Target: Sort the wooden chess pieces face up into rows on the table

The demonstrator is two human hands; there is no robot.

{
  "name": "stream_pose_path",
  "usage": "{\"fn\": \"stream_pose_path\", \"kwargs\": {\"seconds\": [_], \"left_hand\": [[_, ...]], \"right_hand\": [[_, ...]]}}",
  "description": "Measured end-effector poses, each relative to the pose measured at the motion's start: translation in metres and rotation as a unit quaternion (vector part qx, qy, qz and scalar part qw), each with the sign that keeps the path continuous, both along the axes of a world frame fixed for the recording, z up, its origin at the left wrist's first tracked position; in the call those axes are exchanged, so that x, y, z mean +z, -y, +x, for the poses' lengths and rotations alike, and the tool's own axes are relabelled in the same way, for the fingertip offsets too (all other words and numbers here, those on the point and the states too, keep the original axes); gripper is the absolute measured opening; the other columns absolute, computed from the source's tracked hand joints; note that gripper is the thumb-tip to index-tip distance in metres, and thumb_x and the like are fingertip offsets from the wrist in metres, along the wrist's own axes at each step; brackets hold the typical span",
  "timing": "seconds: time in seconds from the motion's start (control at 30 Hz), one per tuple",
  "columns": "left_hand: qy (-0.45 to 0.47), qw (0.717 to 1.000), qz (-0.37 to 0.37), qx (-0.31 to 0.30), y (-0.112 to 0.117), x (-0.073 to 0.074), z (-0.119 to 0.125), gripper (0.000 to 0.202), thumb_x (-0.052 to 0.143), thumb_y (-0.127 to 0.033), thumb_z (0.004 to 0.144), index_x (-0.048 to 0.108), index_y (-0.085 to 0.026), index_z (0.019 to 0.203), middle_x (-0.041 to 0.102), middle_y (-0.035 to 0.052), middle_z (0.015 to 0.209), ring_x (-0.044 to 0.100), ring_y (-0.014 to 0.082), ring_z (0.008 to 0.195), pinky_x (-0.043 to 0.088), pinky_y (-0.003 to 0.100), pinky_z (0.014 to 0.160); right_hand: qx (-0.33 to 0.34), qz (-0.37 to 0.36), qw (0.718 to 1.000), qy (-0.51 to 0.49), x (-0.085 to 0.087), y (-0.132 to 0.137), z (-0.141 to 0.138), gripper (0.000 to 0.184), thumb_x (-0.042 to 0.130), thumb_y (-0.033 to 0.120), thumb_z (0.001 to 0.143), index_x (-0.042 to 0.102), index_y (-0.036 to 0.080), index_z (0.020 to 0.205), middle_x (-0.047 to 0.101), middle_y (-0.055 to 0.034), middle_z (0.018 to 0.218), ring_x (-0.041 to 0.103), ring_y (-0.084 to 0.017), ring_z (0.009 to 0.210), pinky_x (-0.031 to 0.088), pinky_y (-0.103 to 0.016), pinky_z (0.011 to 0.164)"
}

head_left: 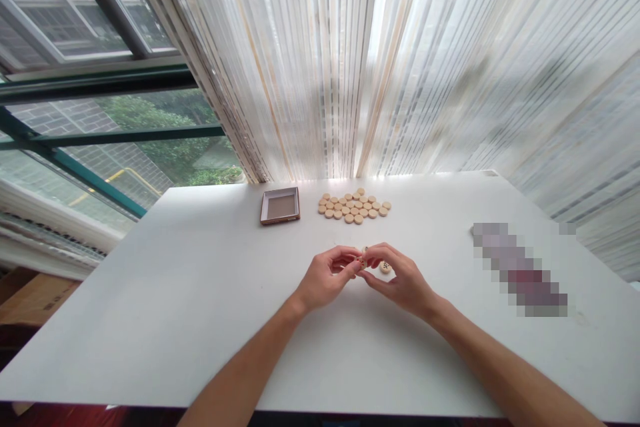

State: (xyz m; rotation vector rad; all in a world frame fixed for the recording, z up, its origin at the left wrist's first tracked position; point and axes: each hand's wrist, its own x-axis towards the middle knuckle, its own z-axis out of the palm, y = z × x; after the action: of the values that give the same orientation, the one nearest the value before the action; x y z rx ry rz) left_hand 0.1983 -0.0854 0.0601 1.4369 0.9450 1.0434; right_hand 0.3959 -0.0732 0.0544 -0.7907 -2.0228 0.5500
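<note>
My left hand (327, 277) and my right hand (400, 280) meet over the middle of the white table (200, 320). Their fingertips pinch a small round wooden game piece (363, 255) between them. A second wooden disc (385, 267) with a dark marking lies on the table just under my right fingers. Farther back sits a cluster of several round wooden pieces (355, 207), laid flat and touching one another. Left of that cluster is a shallow square box (281, 205) with a brown rim, and nothing shows inside it.
A pixelated, blurred object (520, 270) lies on the table at the right. Striped sheer curtains (400, 60) hang behind the table's far edge. A window (90, 113) with green frames is at the left, and a cardboard box (35, 297) stands on the floor there.
</note>
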Motion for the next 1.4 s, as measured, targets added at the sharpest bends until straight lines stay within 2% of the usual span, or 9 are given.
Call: {"fn": "stream_pose_path", "kwargs": {"seconds": [0.13,0.3,0.67,1.1,1.23,1.4], "left_hand": [[0.028,0.999,-0.014,0.031,-0.0021,-0.0005,-0.0008,0.032,0.070,-0.042,0.085,0.064,-0.015,0.102,0.073,0.0090,0.095,0.073,0.0217,0.086,0.061,0.035,0.077],[0.046,0.998,-0.030,0.029,-0.0032,-0.0001,-0.0021,0.031,0.075,-0.040,0.082,0.066,-0.013,0.093,0.073,0.0088,0.089,0.073,0.0226,0.085,0.061,0.038,0.081],[-0.012,0.999,0.034,0.009,-0.0005,0.0046,-0.0040,0.031,0.071,-0.035,0.086,0.068,-0.017,0.110,0.072,0.0094,0.106,0.071,0.0209,0.094,0.060,0.038,0.088],[-0.028,0.998,0.059,0.006,0.0003,0.0020,-0.0033,0.030,0.068,-0.032,0.089,0.064,-0.017,0.114,0.074,0.0088,0.100,0.072,0.0209,0.091,0.060,0.038,0.087],[-0.065,0.993,0.100,0.015,0.0016,0.0033,-0.0029,0.028,0.067,-0.032,0.089,0.065,-0.018,0.113,0.074,0.0078,0.100,0.071,0.0194,0.088,0.060,0.035,0.084],[-0.126,0.972,0.197,0.020,0.0034,0.0005,-0.0019,0.022,0.064,-0.028,0.091,0.068,-0.020,0.112,0.074,0.0055,0.100,0.070,0.0169,0.083,0.059,0.034,0.086]], "right_hand": [[0.010,-0.003,1.000,-0.006,0.0012,-0.0002,0.0013,0.025,0.065,0.021,0.089,0.059,0.025,0.112,0.064,-0.0060,0.097,0.065,-0.017,0.078,0.060,-0.033,0.068],[0.013,0.001,1.000,-0.004,0.0023,-0.0003,0.0014,0.026,0.064,0.020,0.089,0.060,0.025,0.115,0.065,-0.0061,0.099,0.065,-0.017,0.079,0.060,-0.033,0.069],[0.001,0.003,1.000,-0.005,0.0013,-0.0023,0.0024,0.026,0.060,0.022,0.093,0.061,0.026,0.118,0.068,-0.0061,0.097,0.067,-0.017,0.078,0.060,-0.033,0.069],[0.010,-0.040,0.999,-0.008,0.0040,-0.0009,0.0034,0.027,0.061,0.023,0.093,0.062,0.026,0.119,0.070,-0.0048,0.096,0.067,-0.017,0.079,0.059,-0.034,0.074],[0.006,-0.080,0.996,-0.024,0.0061,-0.0003,0.0036,0.021,0.064,0.026,0.091,0.064,0.023,0.112,0.072,-0.0039,0.092,0.068,-0.016,0.076,0.059,-0.031,0.071],[-0.006,-0.128,0.991,-0.023,0.0069,-0.0005,0.0036,0.013,0.066,0.030,0.090,0.066,0.022,0.100,0.072,-0.0021,0.083,0.068,-0.015,0.071,0.057,-0.027,0.064]]}}
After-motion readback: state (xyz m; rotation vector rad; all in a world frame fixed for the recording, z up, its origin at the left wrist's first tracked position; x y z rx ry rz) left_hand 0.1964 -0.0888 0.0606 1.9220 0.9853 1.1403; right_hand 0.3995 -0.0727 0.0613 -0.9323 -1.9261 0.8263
